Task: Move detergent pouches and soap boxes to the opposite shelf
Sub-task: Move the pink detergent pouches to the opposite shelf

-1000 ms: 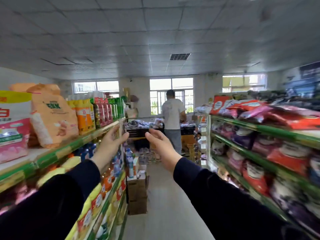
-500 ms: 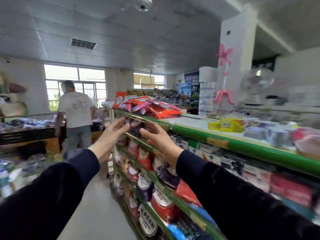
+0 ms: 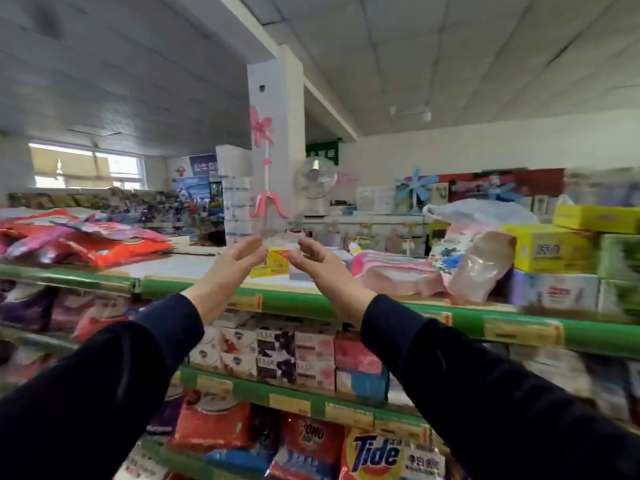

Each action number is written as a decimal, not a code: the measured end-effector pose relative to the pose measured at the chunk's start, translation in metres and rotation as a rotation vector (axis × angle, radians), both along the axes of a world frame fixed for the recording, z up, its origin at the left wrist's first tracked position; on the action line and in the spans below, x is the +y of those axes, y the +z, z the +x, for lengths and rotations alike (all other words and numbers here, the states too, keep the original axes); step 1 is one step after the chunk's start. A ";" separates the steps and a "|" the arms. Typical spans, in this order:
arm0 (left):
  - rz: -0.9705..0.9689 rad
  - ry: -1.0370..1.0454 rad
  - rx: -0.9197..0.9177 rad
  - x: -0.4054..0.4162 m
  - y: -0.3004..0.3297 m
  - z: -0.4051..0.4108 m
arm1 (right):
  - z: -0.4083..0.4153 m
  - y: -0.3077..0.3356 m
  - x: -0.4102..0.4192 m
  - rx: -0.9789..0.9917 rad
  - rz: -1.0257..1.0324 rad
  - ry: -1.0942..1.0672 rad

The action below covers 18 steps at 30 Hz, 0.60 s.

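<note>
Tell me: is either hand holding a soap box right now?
No, the left hand and right hand are both open and empty above the top shelf.

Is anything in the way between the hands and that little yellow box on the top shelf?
Nothing visible. The left hand and right hand reach with open fingers straight toward the yellow box.

Both arms in dark sleeves reach up toward 12 o'clock. The left hand [image 3: 225, 271] and right hand [image 3: 325, 271] face each other, fingers straight, holding nothing.
</note>
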<state>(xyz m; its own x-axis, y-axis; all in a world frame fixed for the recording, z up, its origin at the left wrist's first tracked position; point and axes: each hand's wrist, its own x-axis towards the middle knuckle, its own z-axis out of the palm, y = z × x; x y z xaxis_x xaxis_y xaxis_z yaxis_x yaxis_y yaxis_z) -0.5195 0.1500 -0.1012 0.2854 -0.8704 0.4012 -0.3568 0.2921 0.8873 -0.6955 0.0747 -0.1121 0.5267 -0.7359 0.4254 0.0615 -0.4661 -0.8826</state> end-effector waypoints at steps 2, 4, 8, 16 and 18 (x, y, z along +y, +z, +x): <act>-0.003 -0.055 0.006 -0.024 0.003 -0.012 | -0.015 0.009 -0.009 0.011 -0.030 -0.078; -0.001 -0.133 -0.026 -0.049 0.007 -0.021 | -0.028 0.019 -0.017 0.027 -0.076 -0.177; 0.026 -0.231 -0.122 -0.090 0.018 -0.044 | -0.056 0.037 -0.034 0.040 -0.098 -0.293; 0.074 -0.307 -0.399 -0.150 0.040 -0.084 | -0.127 0.070 -0.068 0.405 -0.190 -0.597; 0.094 -0.291 -0.457 -0.164 0.043 -0.092 | -0.145 0.083 -0.078 0.577 -0.203 -0.635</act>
